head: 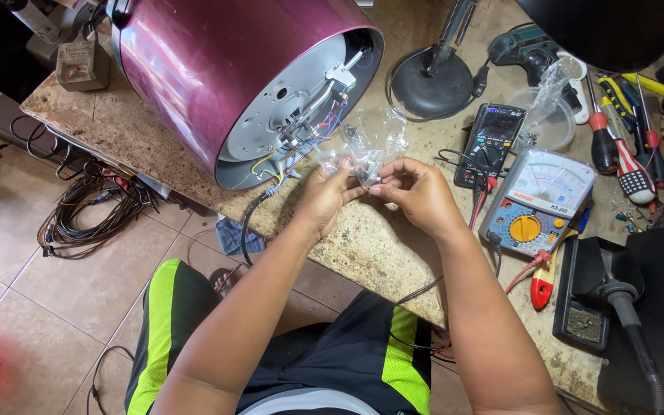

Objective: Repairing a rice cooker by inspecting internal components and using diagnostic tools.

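Your two hands meet above the desk (363, 246), just in front of the open bottom of the cooker (232, 69). Your left hand (324, 196) and your right hand (416, 192) both pinch one small clear bag (366, 146) between thumb and fingers — the fingers are closed on its lower edge, and the fingertips of the two hands are almost touching. The bag is crumpled and rises above your hands toward the cooker. Something small is inside it near your fingers, but what it is cannot be told.

The cooker is dark red and lies on its side on the desk, left of the bag. Its grey metal base faces you, with coloured wires (301, 142) and a bracket showing in it. A black cord (249, 223) hangs from the base over the desk edge.

Right of your right hand stand two meters, close together: a black digital one (489, 142) and a grey analog one (539, 200) with a yellow dial. Their red and black leads lie near your right wrist. Farther right are screwdrivers (616, 146) — and behind them a drill (528, 46). The round black base of a lamp (432, 81) stands behind the bag. A soldering iron stand (593, 296) is at the near right edge.
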